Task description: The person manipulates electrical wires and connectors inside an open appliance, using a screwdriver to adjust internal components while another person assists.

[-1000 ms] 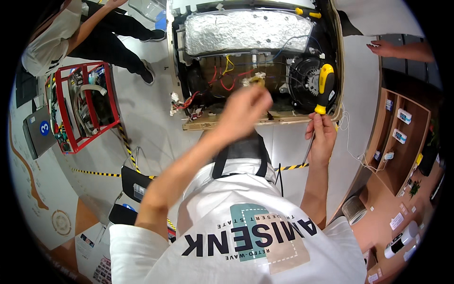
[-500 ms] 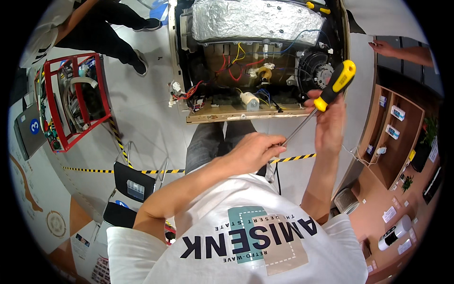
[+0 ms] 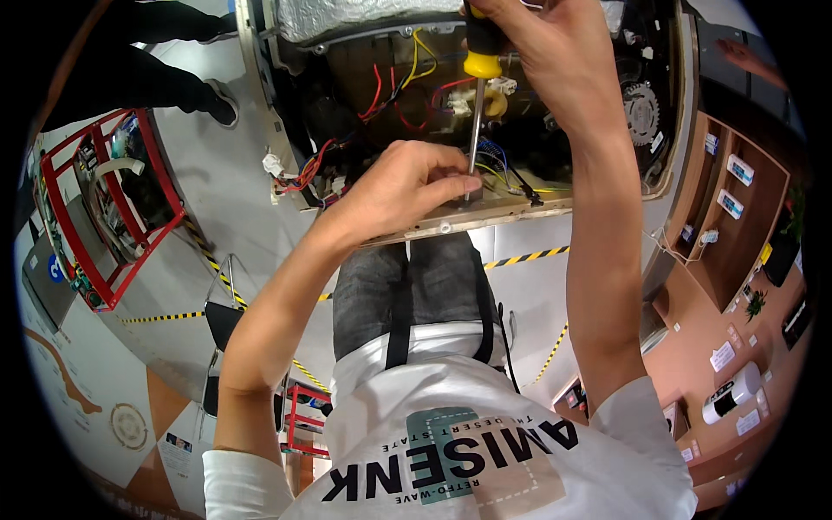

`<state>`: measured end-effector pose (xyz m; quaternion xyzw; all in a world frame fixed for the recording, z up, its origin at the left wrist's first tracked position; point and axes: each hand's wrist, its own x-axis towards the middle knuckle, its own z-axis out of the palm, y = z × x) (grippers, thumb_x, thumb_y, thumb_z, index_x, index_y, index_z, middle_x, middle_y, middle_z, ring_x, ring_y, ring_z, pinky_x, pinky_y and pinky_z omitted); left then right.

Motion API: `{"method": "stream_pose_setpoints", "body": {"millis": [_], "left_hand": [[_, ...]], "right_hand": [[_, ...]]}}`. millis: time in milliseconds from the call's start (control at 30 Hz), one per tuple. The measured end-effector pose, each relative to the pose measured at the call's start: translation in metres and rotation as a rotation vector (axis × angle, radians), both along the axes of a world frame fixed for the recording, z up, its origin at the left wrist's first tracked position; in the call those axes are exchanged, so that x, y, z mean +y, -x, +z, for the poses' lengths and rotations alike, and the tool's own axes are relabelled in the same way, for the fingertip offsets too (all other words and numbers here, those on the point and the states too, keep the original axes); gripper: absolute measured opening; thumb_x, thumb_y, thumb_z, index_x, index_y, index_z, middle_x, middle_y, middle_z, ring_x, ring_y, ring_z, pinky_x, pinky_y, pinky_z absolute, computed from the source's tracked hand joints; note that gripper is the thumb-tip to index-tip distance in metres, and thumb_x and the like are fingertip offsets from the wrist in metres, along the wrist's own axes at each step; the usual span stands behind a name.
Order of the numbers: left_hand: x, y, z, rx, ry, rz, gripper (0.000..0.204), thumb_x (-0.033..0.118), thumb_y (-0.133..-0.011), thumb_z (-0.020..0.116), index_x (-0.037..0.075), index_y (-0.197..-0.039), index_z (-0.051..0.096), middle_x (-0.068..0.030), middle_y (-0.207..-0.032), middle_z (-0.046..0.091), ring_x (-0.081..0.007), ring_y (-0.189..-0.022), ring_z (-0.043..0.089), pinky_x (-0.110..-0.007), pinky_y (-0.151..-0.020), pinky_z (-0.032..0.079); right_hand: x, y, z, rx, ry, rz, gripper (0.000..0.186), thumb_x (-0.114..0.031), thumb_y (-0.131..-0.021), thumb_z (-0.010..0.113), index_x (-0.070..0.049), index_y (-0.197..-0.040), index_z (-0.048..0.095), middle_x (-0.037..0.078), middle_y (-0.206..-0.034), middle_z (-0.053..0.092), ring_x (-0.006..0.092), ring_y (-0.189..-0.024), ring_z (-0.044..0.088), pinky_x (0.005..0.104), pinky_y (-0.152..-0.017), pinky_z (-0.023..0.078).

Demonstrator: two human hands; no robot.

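Observation:
Upright over the near edge of an opened appliance casing (image 3: 511,213) stands a screwdriver (image 3: 477,113) with a black and yellow handle and a long metal shaft. My right hand (image 3: 568,65) is wrapped round its handle, which is partly cut off at the top. Low on the shaft, my left hand (image 3: 416,186) pinches it between thumb and fingers. The tip is down by the casing's near rim, and what it touches is hard to make out. Red wires (image 3: 374,94), yellow wires (image 3: 423,54) and a white connector (image 3: 459,101) lie inside, beyond my left hand.
A silver foil-covered block (image 3: 347,17) fills the casing's far side, with a toothed round part (image 3: 641,114) at right. Loose wires and plugs (image 3: 290,173) stick out at the left corner. A red-framed unit (image 3: 111,208) stands left, near another person's legs (image 3: 165,87); brown shelves (image 3: 728,234) stand right.
Both hands have moved forward with the screwdriver, from in front of the casing to over its near edge. The screwdriver has swung from slanted to nearly upright, and my view has shifted.

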<state>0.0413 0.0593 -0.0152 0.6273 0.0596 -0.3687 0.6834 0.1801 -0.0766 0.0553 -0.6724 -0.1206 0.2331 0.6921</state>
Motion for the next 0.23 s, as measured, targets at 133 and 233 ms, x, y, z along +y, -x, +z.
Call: {"method": "stream_pose_setpoints", "body": {"millis": [133, 233], "left_hand": [[-0.003, 0.007, -0.005, 0.045, 0.062, 0.094, 0.024, 0.017, -0.093, 0.063, -0.005, -0.102, 0.066, -0.0040, -0.083, 0.065, -0.0078, -0.076, 0.059, -0.024, -0.068, 0.049], [-0.002, 0.007, -0.005, 0.062, 0.067, 0.115, 0.024, 0.017, -0.093, 0.064, -0.004, -0.104, 0.066, -0.0046, -0.084, 0.065, -0.0085, -0.075, 0.060, -0.024, -0.069, 0.051]], "right_hand": [[-0.001, -0.002, -0.010, -0.024, -0.080, -0.007, 0.049, -0.008, -0.089, 0.069, 0.005, -0.127, 0.042, 0.005, -0.086, 0.062, 0.0061, -0.074, 0.057, 0.0170, -0.059, 0.044], [0.003, -0.008, -0.014, 0.027, 0.061, -0.036, 0.052, -0.010, -0.089, 0.069, 0.005, -0.129, 0.041, 0.006, -0.084, 0.063, 0.0063, -0.074, 0.058, 0.0176, -0.060, 0.045]]}}
